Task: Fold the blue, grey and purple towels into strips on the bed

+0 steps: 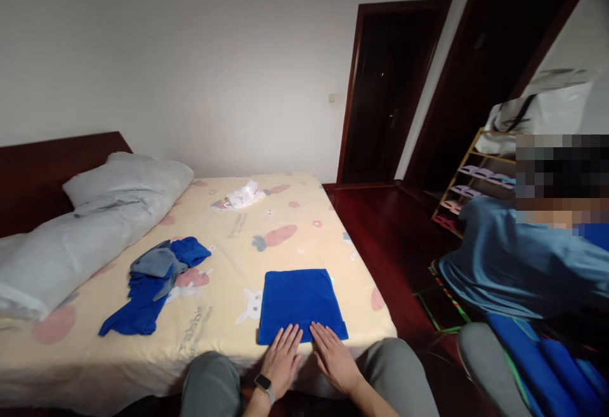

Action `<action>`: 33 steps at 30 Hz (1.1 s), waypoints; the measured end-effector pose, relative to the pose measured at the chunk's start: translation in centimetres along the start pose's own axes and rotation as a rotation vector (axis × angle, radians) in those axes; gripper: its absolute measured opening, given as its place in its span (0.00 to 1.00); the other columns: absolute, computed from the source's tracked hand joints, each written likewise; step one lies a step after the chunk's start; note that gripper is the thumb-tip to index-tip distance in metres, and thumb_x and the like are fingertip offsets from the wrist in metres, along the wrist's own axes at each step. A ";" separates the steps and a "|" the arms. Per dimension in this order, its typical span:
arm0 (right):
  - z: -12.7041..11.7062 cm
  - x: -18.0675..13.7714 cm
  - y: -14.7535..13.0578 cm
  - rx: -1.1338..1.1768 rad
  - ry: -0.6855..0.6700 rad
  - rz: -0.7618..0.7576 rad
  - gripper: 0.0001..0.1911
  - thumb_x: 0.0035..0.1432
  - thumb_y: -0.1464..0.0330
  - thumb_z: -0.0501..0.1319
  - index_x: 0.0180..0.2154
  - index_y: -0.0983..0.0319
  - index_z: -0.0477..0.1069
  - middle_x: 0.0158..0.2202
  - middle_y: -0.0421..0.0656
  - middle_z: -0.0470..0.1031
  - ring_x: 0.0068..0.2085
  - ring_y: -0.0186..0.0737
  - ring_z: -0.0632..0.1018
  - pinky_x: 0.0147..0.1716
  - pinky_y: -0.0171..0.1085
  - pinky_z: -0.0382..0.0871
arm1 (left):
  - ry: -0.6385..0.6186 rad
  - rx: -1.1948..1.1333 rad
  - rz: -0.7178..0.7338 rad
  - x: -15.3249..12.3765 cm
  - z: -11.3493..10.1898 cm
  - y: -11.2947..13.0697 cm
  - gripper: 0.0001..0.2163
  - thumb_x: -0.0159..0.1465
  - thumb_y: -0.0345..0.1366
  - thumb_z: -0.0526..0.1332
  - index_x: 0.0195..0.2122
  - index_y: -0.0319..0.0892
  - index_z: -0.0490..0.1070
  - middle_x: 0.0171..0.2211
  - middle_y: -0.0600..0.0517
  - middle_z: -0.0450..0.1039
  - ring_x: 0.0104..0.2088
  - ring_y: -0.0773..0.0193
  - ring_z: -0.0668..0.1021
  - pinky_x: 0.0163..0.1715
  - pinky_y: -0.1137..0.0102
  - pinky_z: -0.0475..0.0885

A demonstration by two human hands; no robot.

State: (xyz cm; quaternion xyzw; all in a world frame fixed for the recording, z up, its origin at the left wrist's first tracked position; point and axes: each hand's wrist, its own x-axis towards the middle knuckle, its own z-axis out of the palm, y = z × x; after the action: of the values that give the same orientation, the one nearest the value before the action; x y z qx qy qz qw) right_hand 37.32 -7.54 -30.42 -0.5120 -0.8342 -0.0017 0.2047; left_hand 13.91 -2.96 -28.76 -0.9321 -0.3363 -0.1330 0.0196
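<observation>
A blue cloth (302,299), folded into a neat flat square, lies at the near edge of the bed. My left hand (284,350), with a watch on its wrist, rests flat on the cloth's near edge, fingers stretched out. Beside it, my right hand (333,353) lies flat with its fingertips on the same edge. Neither hand grips anything. Further left on the bed sits a crumpled blue and grey garment (155,280), apart from both hands.
Grey bedding (104,226) is heaped along the headboard side of the patterned bed (228,239). A white crumpled item (245,195) lies near the wall. To the right, a person in a blue shirt (518,264) sits low, close to a shoe rack (469,157).
</observation>
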 end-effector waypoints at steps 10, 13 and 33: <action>-0.4 -2.4 3.6 0.093 -0.008 0.123 0.36 0.60 0.75 0.53 0.69 0.61 0.53 0.69 0.49 0.57 0.68 0.52 0.62 0.66 0.52 0.60 | -0.015 -0.043 -0.043 -3.0 -1.6 -5.1 0.29 0.71 0.32 0.50 0.72 0.53 0.46 0.69 0.54 0.59 0.67 0.61 0.65 0.66 0.61 0.65; -0.6 -2.8 4.4 0.091 -0.063 0.183 0.35 0.60 0.75 0.52 0.69 0.61 0.55 0.69 0.49 0.58 0.68 0.49 0.62 0.67 0.51 0.59 | -0.019 -0.051 -0.118 -3.9 -2.0 -6.0 0.27 0.71 0.32 0.50 0.70 0.53 0.52 0.68 0.55 0.61 0.66 0.61 0.66 0.66 0.61 0.66; -3.3 -3.6 5.5 0.305 0.075 0.430 0.24 0.62 0.66 0.52 0.56 0.58 0.74 0.57 0.46 0.75 0.58 0.50 0.75 0.61 0.49 0.68 | 0.124 0.099 -0.304 -3.9 -0.5 -5.3 0.26 0.62 0.20 0.52 0.57 0.51 0.71 0.54 0.53 0.78 0.55 0.59 0.77 0.57 0.62 0.74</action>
State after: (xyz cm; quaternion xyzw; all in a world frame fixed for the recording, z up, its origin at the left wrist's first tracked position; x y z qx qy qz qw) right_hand 44.51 -8.67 -29.78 -0.6404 -0.6887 0.1483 0.3060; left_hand 7.56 -1.40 -29.61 -0.8583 -0.4778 -0.1751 0.0660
